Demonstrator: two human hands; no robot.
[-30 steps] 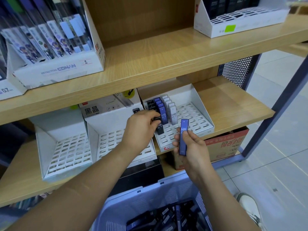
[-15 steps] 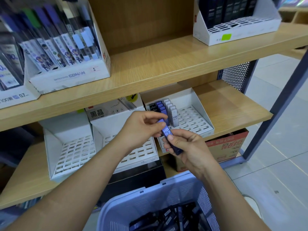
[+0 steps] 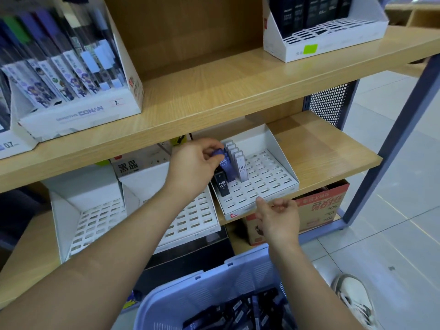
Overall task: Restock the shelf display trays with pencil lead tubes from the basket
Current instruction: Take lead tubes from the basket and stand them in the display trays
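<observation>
- left hand (image 3: 195,165): thumb and fingers pinch the top of a blue tube (image 3: 225,166). Its lower end is down among the slots of the tray (image 3: 269,172), in the blue row. Seated or not: cannot tell.
- right hand (image 3: 278,216): loosely curled, holds nothing, at the tray's front edge. Contact unclear.
- white tubes (image 3: 242,167) stand just right of the held tube; a black tube (image 3: 222,184) stands just below the left fingers.
- basket (image 3: 202,291) sits below both hands, with more tubes inside.
- Risk: the held tube looks tilted. Pushed off-slot, it could catch a slot edge and knock over its black or white neighbours.
- Risk: if released before it bottoms out, it may lean or slip forward down the sloped tray.
- Risk: the tray is not gripped, so a hard push may slide it on the shelf (image 3: 321,148).
</observation>
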